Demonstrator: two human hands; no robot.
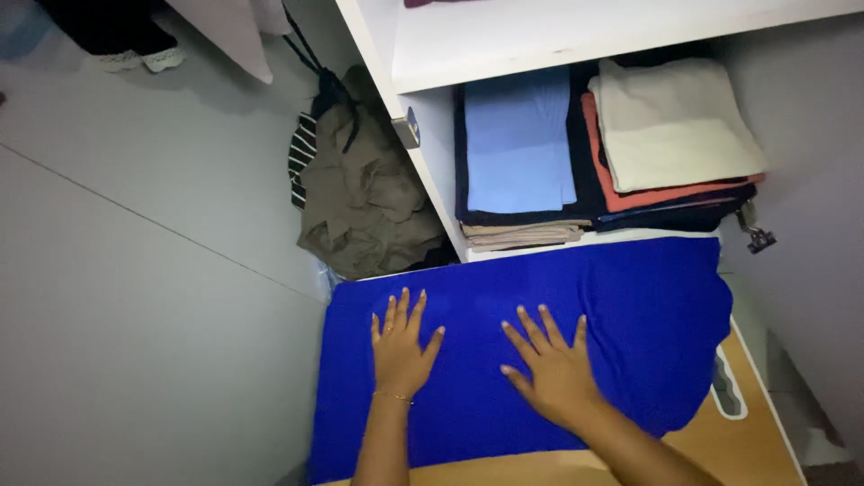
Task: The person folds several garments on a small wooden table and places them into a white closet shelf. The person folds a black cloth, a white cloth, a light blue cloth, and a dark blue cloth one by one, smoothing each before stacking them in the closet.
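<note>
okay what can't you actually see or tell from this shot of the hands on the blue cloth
- Wooden board, head view: mostly covered by the bright blue cloth; cut off at the bottom edge.
- Lower folded garments under the light blue folded cloth: only edges show.
- Dark garment on the upper shelf: cropped by the top edge.
- Left hand, right hand: palms face down, hidden.

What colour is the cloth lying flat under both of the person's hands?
The cloth is a vivid royal blue, plain with no pattern, seen clearly in the head view.

2 hands flat on cloth: left hand (400,349), right hand (553,369). 1 bright blue cloth (630,315). 2 stacks of folded clothes (612,153) on shelf. 1 crumpled olive garment (364,193).
</note>
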